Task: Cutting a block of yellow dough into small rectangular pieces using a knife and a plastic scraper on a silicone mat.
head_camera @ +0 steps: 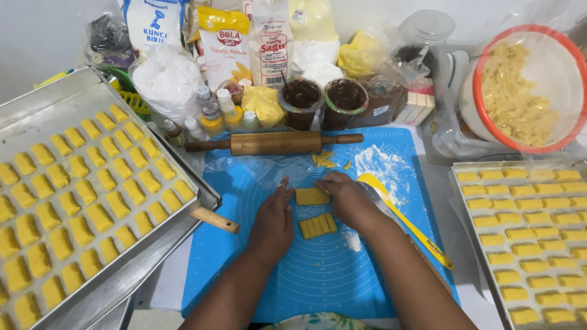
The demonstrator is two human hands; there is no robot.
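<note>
As both hands [312, 211] press dough slab [312, 196], cut strips [318, 225] below

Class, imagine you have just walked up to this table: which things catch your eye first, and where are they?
Two hands, left hand and right hand, meet around a yellow dough slab on the blue mat at centre. Metal trays of yellow dough pieces flank them: left tray, right tray. A rolling pin lies above the mat.

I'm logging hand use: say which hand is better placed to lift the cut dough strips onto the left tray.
Probably left. The left hand lies beside the cut strips, on the left tray side; the right hand touches the uncut dough block.
</note>
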